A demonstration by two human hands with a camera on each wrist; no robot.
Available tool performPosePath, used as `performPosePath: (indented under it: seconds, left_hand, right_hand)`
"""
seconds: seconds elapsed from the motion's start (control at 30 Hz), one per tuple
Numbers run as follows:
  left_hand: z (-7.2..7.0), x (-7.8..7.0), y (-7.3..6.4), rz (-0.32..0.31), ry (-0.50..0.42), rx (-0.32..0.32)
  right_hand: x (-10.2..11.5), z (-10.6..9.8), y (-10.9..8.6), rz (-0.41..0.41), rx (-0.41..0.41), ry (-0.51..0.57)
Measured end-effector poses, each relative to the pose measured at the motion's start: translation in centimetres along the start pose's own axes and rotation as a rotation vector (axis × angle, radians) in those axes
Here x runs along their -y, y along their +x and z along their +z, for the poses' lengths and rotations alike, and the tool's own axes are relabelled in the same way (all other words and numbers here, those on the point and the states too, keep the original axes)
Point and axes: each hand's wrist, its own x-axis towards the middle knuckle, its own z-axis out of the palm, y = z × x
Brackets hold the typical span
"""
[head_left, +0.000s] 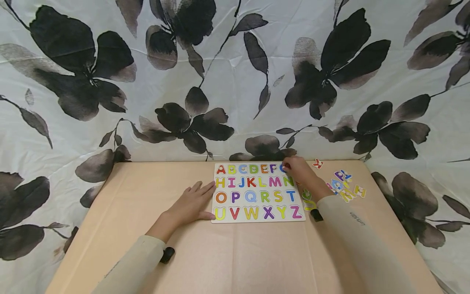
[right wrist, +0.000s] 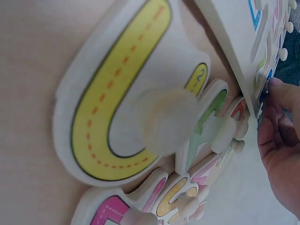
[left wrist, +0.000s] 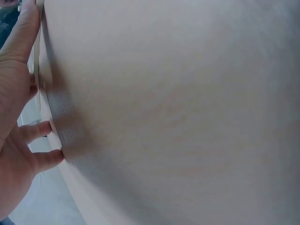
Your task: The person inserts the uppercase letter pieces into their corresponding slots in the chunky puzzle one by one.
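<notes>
A white alphabet puzzle board (head_left: 242, 204) with coloured capital letters lies on the table. At its top right, my right hand (head_left: 302, 173) pinches a small blue letter piece (right wrist: 265, 88) between thumb and fingers, over the spot after F. Fingers and thumb cover most of that piece, so its letter is unclear. My left hand (head_left: 188, 203) rests at the board's left edge, fingers extended and touching the rim. Close under my right wrist lie a yellow curved letter piece (right wrist: 89, 126) and a green letter piece (right wrist: 206, 117), both with wooden knobs.
Several loose letter pieces (head_left: 345, 185) are heaped right of my right forearm. A red letter piece (head_left: 317, 163) lies alone near the table's back edge. Behind the tan table (head_left: 242, 257) hangs a white cloth (head_left: 235, 81) with dark flowers.
</notes>
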Motion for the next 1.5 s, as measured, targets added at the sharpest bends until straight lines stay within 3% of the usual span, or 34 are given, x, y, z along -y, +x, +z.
performPosePath:
  seconds: [0.23, 0.53, 0.9, 1.17, 1.5]
  left_hand:
    - [-0.1, -0.1, 0.0, 0.006, -0.001, -0.002]
    - [-0.3, -0.1, -0.1, 0.001, -0.011, -0.003]
    - [0.1, 0.0, 0.0, -0.002, -0.008, 0.0]
    - [0.0, -0.2, 0.1, 0.006, 0.001, -0.008]
    - [0.1, -0.1, 0.1, 0.022, 0.008, -0.027]
  right_hand:
    - [-0.5, 0.0, -0.4, -0.008, -0.019, 0.019]
    - [-2.0, -2.1, -2.5, 0.015, -0.041, 0.064]
    - [-6.4, -4.6, -6.4, 0.02, -0.089, 0.065]
    - [-11.0, -6.1, -9.7, 0.045, -0.144, 0.051]
    - [-15.4, -7.9, -12.8, 0.134, -0.106, 0.024]
